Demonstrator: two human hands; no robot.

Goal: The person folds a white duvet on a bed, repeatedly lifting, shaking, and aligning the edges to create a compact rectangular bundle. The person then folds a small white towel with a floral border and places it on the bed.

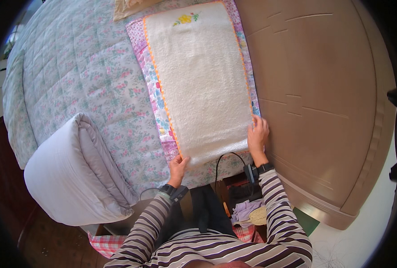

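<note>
A cream terry towel (205, 83) with an orange stitched border lies spread lengthwise over a pillow in a patchwork floral cover (158, 97). Yellow embroidered flowers (185, 18) decorate its far end. My left hand (178, 170) pinches the towel's near left corner between thumb and fingers. On the other side, my right hand (258, 135) grips the towel's right edge, a little above its near end. The near edge of the towel is slightly raised and curves between my hands. Patchwork cover shows along both long sides of the towel.
The pillow rests on a floral quilted bedspread (94, 77), against a brown padded headboard (312, 93) at right. A folded pale quilt (67, 177) sits at left. Below are a lilac cloth (247, 211) and red checked fabric (108, 244). A black cable (217, 167) loops near my right wrist.
</note>
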